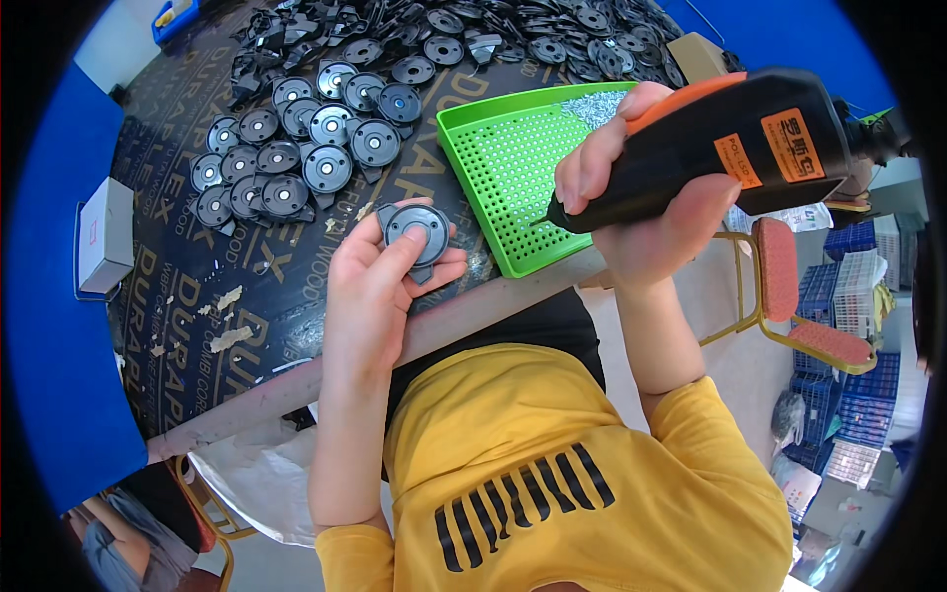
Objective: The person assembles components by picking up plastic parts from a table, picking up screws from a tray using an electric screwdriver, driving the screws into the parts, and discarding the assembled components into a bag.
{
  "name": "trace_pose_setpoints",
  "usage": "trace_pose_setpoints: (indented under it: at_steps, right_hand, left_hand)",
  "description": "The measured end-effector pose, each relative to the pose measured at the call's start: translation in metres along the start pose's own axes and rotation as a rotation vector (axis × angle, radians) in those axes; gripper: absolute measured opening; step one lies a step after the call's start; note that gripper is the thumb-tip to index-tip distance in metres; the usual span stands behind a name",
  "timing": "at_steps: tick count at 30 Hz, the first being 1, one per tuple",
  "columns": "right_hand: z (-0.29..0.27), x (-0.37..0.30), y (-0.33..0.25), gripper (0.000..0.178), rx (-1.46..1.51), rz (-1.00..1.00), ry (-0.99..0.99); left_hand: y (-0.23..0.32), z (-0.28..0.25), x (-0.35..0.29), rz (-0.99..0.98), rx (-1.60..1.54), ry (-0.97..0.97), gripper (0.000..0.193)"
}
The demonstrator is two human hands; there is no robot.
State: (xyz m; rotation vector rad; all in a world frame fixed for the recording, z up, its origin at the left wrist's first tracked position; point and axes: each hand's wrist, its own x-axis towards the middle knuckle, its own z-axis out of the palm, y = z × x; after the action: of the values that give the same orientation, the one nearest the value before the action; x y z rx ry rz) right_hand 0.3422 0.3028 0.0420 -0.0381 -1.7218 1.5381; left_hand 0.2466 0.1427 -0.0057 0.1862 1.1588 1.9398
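My left hand (380, 266) is closed on a round black plastic part (426, 247) with a raised ring and small tabs at its edge, the thumb lying across its middle. Wrapped round a black and orange electric screwdriver (725, 148) is my right hand (641, 197); the driver's tip points left, over the green tray. That perforated green tray (464, 168) stands on the table between my hands, with a heap of small silver screws (595, 107) in its far corner. Left of it lies a cluster of similar round parts (327, 168), several with a bright centre.
A large heap of loose black parts (552, 39) covers the far side of the dark printed table (178, 326). A small white box (106, 237) sits at the left edge, a cardboard box (696, 59) at the far right. A red-padded chair (776, 271) and stacked crates (856, 286) stand rightward.
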Motion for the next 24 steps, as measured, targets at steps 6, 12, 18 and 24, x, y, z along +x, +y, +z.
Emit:
trace_pose_setpoints:
  at_steps: [6, 12, 18, 24]
  right_hand:
    - [0.001, 0.002, -0.002, 0.074, 0.007, 0.007, 0.043]
    - [0.004, 0.018, -0.024, 0.075, 0.278, -0.014, -0.065]
    - [0.042, 0.029, -0.043, 0.072, -0.056, -0.002, -0.238]
    - [0.052, 0.023, -0.036, 0.072, -0.004, 0.016, -0.255]
  left_hand:
    - [0.0, -0.001, 0.001, -0.023, 0.015, -0.014, 0.02]
    - [-0.005, -0.002, 0.002, -0.013, 0.046, -0.033, 0.023]
    - [-0.004, -0.003, 0.001, -0.028, 0.017, -0.049, 0.017]
    - [-0.004, -0.004, 0.001, -0.022, -0.008, -0.053, 0.016]
